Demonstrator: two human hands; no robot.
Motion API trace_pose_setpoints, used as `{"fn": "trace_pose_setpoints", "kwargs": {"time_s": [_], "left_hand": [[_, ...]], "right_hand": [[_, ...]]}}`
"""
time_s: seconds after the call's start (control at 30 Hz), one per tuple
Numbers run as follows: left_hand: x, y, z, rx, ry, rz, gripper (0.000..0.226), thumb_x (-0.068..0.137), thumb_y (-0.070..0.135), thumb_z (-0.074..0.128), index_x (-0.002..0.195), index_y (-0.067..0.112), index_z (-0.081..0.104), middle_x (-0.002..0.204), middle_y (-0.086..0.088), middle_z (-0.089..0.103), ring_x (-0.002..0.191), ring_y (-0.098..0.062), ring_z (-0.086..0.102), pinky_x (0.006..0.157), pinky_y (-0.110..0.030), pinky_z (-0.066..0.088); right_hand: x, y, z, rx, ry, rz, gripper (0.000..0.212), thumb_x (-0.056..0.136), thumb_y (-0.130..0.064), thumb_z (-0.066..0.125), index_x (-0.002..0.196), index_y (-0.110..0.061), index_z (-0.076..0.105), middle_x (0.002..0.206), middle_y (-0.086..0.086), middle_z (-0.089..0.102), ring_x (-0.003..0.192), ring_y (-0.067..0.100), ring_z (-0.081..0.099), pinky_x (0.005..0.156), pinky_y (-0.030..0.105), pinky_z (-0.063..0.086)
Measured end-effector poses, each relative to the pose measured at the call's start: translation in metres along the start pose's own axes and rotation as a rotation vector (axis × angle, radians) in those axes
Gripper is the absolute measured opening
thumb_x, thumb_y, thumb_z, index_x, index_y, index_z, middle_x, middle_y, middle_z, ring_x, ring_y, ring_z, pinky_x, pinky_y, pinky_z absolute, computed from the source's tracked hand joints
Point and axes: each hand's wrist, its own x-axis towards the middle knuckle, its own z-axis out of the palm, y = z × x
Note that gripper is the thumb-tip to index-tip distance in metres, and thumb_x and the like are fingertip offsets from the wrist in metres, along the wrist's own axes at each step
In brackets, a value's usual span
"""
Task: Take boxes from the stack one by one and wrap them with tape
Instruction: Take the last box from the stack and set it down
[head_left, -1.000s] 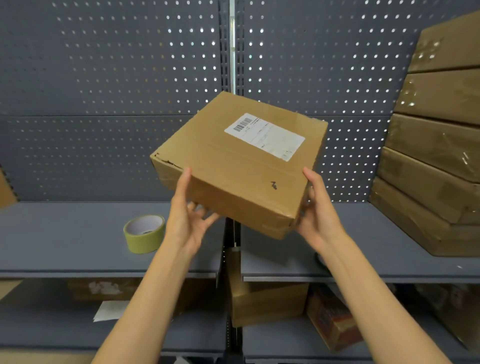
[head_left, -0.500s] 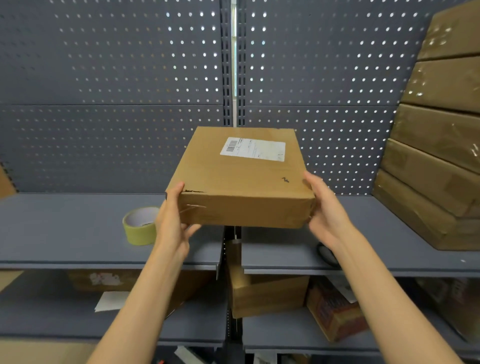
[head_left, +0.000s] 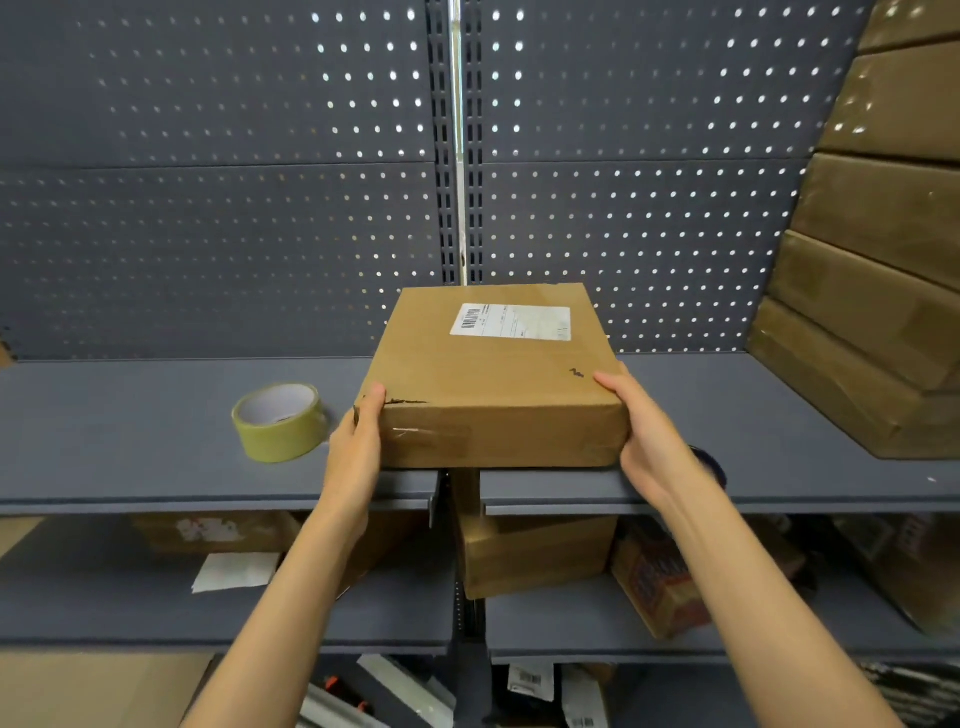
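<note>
Head view shows you holding a flat cardboard box (head_left: 493, 374) between both hands, low over the grey shelf (head_left: 130, 415), right where two shelf boards meet at the middle. Its bottom edge looks to be on the shelf or just above it; I cannot tell which. Your left hand (head_left: 358, 452) grips the near left corner, with the thumb on the top face beside a small tear in the cardboard. Your right hand (head_left: 644, 431) grips the near right corner, the thumb lying on top near a small dark mark. A white shipping label (head_left: 511, 322) with a barcode sits on the far part of the top face. Some clear tape shines on the near side of the box.

The roll of tape (head_left: 280, 421) lies on the shelf just left of your left hand, not touching it. At the far right, the stack of boxes (head_left: 872, 260) leans on the same shelf, well apart from the box in your hands. Behind everything is a grey perforated panel (head_left: 208, 208). More cartons and a sheet of paper lie on the lower shelf.
</note>
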Motion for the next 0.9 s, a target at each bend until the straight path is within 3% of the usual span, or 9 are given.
{"fn": "trace_pose_setpoints", "kwargs": {"time_s": [0.1,0.2,0.43,0.67,0.83,0.9], "left_hand": [[0.006,-0.004,-0.003,0.052,-0.039,-0.017,0.063,0.096,0.056,0.039,0.146,0.019,0.035,0.147,-0.003,0.041,0.132,-0.023,0.039,0.109,-0.039,0.027],[0.01,-0.006,-0.004,0.084,-0.053,-0.014,0.063,0.095,0.057,0.039,0.144,0.018,0.039,0.141,-0.003,0.046,0.126,-0.022,0.044,0.104,-0.036,0.031],[0.017,-0.005,0.0,0.096,-0.069,0.013,0.063,0.095,0.056,0.038,0.144,0.016,0.037,0.13,0.0,0.047,0.111,-0.015,0.042,0.1,-0.035,0.031],[0.022,-0.01,0.0,0.094,-0.065,0.022,0.064,0.095,0.055,0.04,0.145,0.014,0.036,0.135,-0.002,0.045,0.116,-0.018,0.041,0.101,-0.035,0.031],[0.021,-0.006,0.0,0.113,-0.022,0.06,0.058,0.095,0.049,0.045,0.138,0.01,0.044,0.119,0.002,0.047,0.109,-0.017,0.043,0.093,-0.032,0.033],[0.02,-0.006,-0.003,0.191,0.043,0.133,0.057,0.094,0.049,0.049,0.134,0.009,0.049,0.128,-0.001,0.053,0.113,-0.019,0.048,0.094,-0.034,0.038]], "right_hand": [[0.002,0.004,0.001,0.017,0.049,-0.025,0.071,0.085,-0.04,0.066,0.147,-0.031,0.033,0.131,-0.01,0.057,0.117,0.011,0.056,0.103,0.036,0.044],[0.006,0.009,-0.001,0.021,0.04,-0.021,0.061,0.089,-0.038,0.061,0.145,-0.03,0.038,0.133,-0.007,0.057,0.116,0.011,0.057,0.095,0.032,0.048],[0.017,0.01,-0.001,-0.036,0.033,-0.041,0.059,0.089,-0.043,0.059,0.144,-0.03,0.041,0.132,-0.006,0.058,0.115,0.011,0.058,0.095,0.032,0.048],[0.016,0.008,-0.005,-0.1,0.012,-0.045,0.055,0.091,-0.044,0.058,0.142,-0.03,0.043,0.129,-0.007,0.06,0.111,0.009,0.06,0.085,0.026,0.049],[0.011,0.001,-0.006,-0.134,0.009,-0.012,0.062,0.091,-0.044,0.058,0.146,-0.029,0.036,0.132,-0.007,0.055,0.112,0.009,0.057,0.084,0.024,0.047],[0.007,-0.004,-0.005,-0.226,0.017,-0.019,0.062,0.092,-0.046,0.056,0.147,-0.027,0.035,0.137,-0.006,0.051,0.115,0.009,0.054,0.085,0.023,0.046]]}}
